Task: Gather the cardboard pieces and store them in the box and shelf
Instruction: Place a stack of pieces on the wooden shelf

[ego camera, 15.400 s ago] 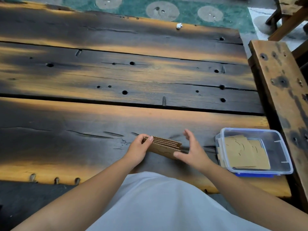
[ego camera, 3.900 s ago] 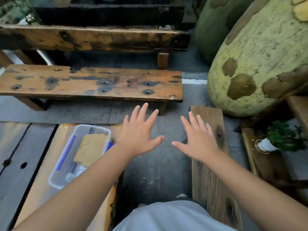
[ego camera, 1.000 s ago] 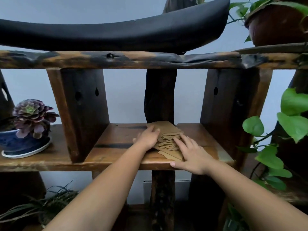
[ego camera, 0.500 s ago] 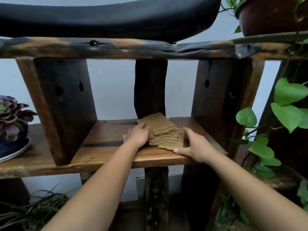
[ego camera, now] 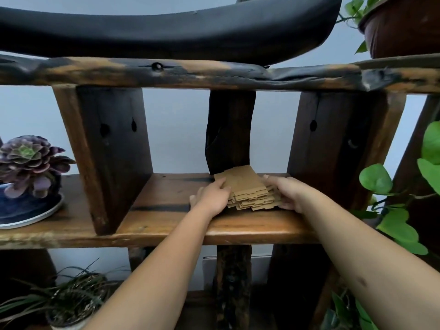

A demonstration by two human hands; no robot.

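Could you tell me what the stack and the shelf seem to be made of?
Stack: matte brown cardboard, judging by its thin layered sheets with notched edges. Shelf: solid wood, probably varnished, showing grain, dark charred-looking patches and a slight sheen.

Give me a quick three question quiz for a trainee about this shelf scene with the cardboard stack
1. True or false: the cardboard stack lies on the shelf.
2. Which hand is at the stack's left side? A) left hand B) right hand
3. Fill in: the potted plant left of the compartment, on the same board, is a ____.

Key: 1 true. 2 A. 3 succulent.
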